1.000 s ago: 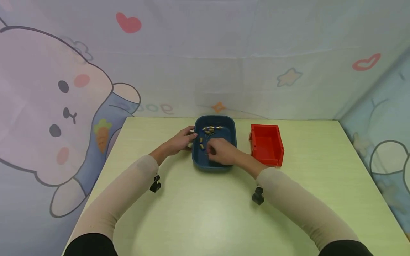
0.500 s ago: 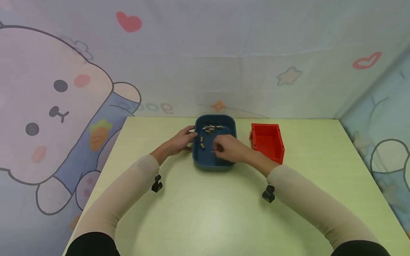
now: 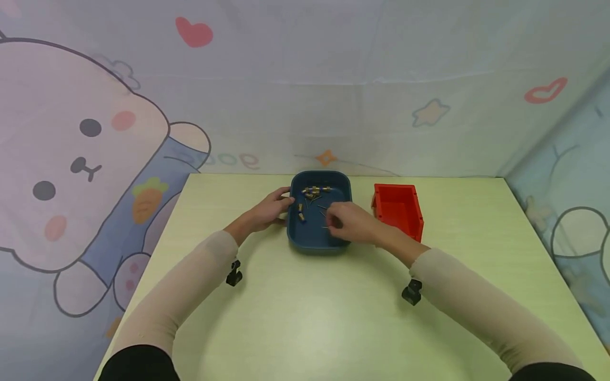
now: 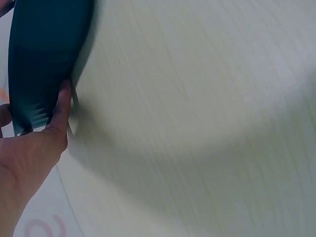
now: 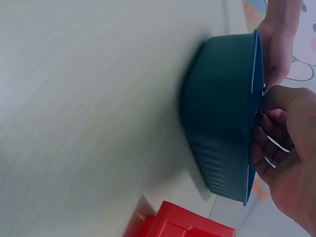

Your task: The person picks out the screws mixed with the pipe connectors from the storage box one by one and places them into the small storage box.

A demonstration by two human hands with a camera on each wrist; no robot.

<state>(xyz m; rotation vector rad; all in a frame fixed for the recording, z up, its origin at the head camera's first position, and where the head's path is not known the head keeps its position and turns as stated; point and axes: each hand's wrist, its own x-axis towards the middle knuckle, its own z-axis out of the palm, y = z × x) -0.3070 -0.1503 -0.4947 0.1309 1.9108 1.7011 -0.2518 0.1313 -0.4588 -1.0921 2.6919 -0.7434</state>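
A dark blue tray [image 3: 310,241] sits mid-table with several small wire-legged parts [image 3: 314,191] near its far end. My left hand [image 3: 280,204] grips the tray's left rim; in the left wrist view its thumb [image 4: 61,106] presses the tray's wall [image 4: 42,54]. My right hand [image 3: 334,220] hovers over the tray's right side with fingers curled, pinching a small part. The part's thin wire legs [image 5: 276,144] show between the fingers of the right hand [image 5: 276,148], above the tray [image 5: 219,118].
A red open-fronted bin [image 3: 399,211] stands just right of the tray, a small gap between them; its corner [image 5: 182,224] shows in the right wrist view. A cartoon-printed cloth backdrop rises behind the pale green table [image 3: 305,317] and along its sides.
My right hand has drifted right from the tray's middle to its right side, toward the red bin, still pinching. The left hand and the tray have stayed put.
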